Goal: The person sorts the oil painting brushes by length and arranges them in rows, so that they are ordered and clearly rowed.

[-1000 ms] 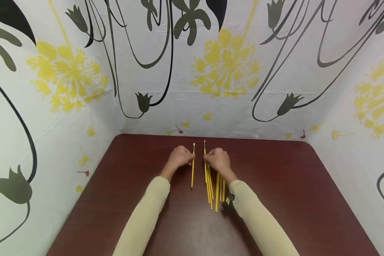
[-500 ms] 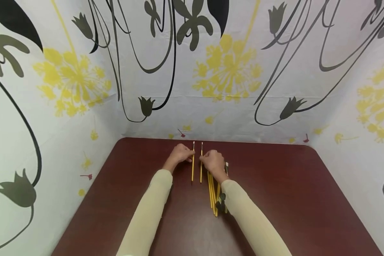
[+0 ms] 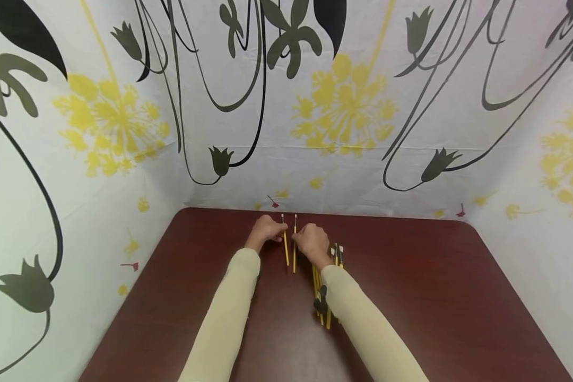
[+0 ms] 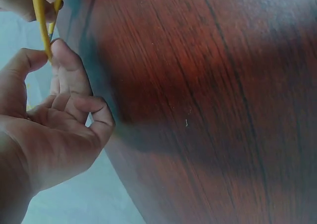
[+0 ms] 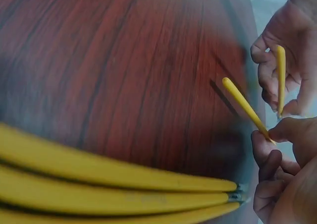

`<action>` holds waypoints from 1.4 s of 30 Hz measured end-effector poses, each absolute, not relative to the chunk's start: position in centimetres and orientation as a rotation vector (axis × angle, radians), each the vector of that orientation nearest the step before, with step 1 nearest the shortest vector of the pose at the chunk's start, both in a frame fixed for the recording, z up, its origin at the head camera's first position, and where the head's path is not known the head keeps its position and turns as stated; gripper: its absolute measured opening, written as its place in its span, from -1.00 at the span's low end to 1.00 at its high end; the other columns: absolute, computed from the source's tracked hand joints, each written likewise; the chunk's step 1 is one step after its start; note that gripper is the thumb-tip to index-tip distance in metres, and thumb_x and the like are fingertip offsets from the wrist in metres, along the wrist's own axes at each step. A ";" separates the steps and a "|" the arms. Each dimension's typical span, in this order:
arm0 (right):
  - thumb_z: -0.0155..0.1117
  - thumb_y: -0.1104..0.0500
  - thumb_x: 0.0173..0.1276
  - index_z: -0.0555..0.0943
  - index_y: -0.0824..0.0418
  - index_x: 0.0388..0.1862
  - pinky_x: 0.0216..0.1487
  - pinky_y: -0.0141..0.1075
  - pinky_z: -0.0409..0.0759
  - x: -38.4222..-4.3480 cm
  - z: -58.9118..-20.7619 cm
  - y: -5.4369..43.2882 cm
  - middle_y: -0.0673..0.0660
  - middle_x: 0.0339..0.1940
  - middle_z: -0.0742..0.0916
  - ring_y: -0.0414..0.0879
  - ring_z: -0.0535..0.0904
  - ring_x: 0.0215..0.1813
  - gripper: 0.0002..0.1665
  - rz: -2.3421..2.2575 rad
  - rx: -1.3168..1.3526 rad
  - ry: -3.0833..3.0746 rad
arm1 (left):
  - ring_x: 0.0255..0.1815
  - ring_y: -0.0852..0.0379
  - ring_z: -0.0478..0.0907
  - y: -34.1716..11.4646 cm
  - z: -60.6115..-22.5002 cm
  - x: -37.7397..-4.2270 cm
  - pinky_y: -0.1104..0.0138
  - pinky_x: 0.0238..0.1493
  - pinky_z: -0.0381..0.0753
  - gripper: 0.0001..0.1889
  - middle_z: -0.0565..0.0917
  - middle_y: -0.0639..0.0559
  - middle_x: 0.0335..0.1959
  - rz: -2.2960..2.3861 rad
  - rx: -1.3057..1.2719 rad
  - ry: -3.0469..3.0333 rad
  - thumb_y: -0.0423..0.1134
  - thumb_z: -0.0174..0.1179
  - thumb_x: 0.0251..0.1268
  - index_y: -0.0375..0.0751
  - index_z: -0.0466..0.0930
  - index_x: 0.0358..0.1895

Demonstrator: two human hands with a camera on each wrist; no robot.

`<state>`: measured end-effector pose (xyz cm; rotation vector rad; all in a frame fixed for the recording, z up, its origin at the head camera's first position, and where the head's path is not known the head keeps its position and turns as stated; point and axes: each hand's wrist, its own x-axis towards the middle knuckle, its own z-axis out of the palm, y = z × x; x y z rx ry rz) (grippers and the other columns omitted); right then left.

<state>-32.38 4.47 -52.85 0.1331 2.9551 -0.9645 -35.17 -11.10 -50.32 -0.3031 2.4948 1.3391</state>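
Note:
Near the table's far edge in the head view, my left hand (image 3: 267, 229) pinches a thin yellow-handled paintbrush (image 3: 286, 250) between thumb and fingertips, its white tip pointing away. My right hand (image 3: 312, 243) pinches a second yellow paintbrush (image 3: 294, 260) close beside it, with a narrow gap between the two. The right wrist view shows both handles raised, their shadows on the table, the right hand's brush (image 5: 242, 104) slanting toward the left hand's brush (image 5: 281, 78). Several more yellow paintbrushes (image 3: 317, 284) lie on the table, partly hidden under the right forearm.
The dark reddish-brown table (image 3: 410, 276) has rounded far corners. White cloth walls (image 3: 344, 185) with flower prints rise behind it and at both sides. A dark wrist device (image 3: 321, 301) sits at the right sleeve, over the lying brushes.
My right hand has moved left, carrying its paintbrush away from the lying brushes to beside the left hand's one. The left brush now tilts slightly, tip to the left.

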 end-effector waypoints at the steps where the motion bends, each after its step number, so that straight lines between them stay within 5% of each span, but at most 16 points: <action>1: 0.39 -0.07 0.47 0.42 0.03 -0.86 -0.64 -0.26 0.30 -32.5 -52.8 4.2 -0.07 -0.85 0.40 -0.12 0.37 -0.73 -0.32 -0.946 0.118 2.960 | -0.31 0.01 0.84 -11.2 -50.2 -35.1 0.09 0.09 0.75 -0.69 0.79 -0.08 -0.44 1.308 -0.314 2.530 -0.10 0.30 0.44 -0.35 0.75 -0.25; 10: 0.39 -0.08 0.44 0.38 0.02 -0.84 -0.63 -0.24 0.35 -33.3 -52.4 2.6 -0.06 -0.83 0.44 -0.10 0.45 -0.70 -0.34 -0.863 0.136 2.983 | -0.29 -0.03 0.82 -11.8 -49.5 -35.1 0.20 -0.08 0.66 -0.63 0.83 -0.09 -0.43 1.086 -0.247 2.671 0.01 0.28 0.48 -0.28 0.78 -0.25; 18: 0.40 -0.11 0.44 0.43 0.05 -0.78 -0.60 -0.21 0.38 -34.2 -52.0 2.9 -0.03 -0.79 0.48 -0.08 0.48 -0.65 -0.38 -0.816 0.184 2.967 | -0.42 0.12 0.79 -12.0 -49.6 -36.2 0.17 -0.01 0.74 -0.70 0.73 0.07 -0.58 1.018 -0.242 2.634 -0.07 0.25 0.50 -0.24 0.74 -0.28; 25: 0.41 -0.08 0.44 0.44 0.08 -0.71 -0.58 -0.20 0.38 -34.6 -52.2 2.2 -0.01 -0.76 0.50 -0.07 0.49 -0.64 -0.43 -0.788 0.185 2.950 | -0.36 -0.01 0.77 -11.8 -49.6 -35.9 0.22 -0.26 0.62 -0.68 0.74 0.00 -0.56 0.932 -0.254 2.749 -0.10 0.28 0.47 -0.22 0.74 -0.42; 32: 0.38 -0.01 0.44 0.43 0.09 -0.71 -0.58 -0.18 0.39 -34.7 -51.9 1.8 0.02 -0.75 0.53 -0.04 0.51 -0.63 -0.46 -0.779 0.230 2.959 | -0.61 0.06 0.49 -11.0 -50.1 -36.3 0.22 -0.53 0.42 -0.57 0.52 0.04 -0.69 0.741 -0.208 2.848 -0.11 0.26 0.49 -0.11 0.51 -0.64; 42: 0.38 0.04 0.42 0.40 0.10 -0.71 -0.61 -0.18 0.35 -34.2 -52.1 2.4 0.03 -0.75 0.51 -0.05 0.47 -0.65 -0.47 -0.781 0.234 2.971 | -0.61 0.05 0.49 -9.4 -50.5 -36.3 0.18 -0.54 0.42 -0.58 0.55 0.00 -0.66 0.611 -0.277 2.921 -0.08 0.32 0.44 -0.12 0.53 -0.62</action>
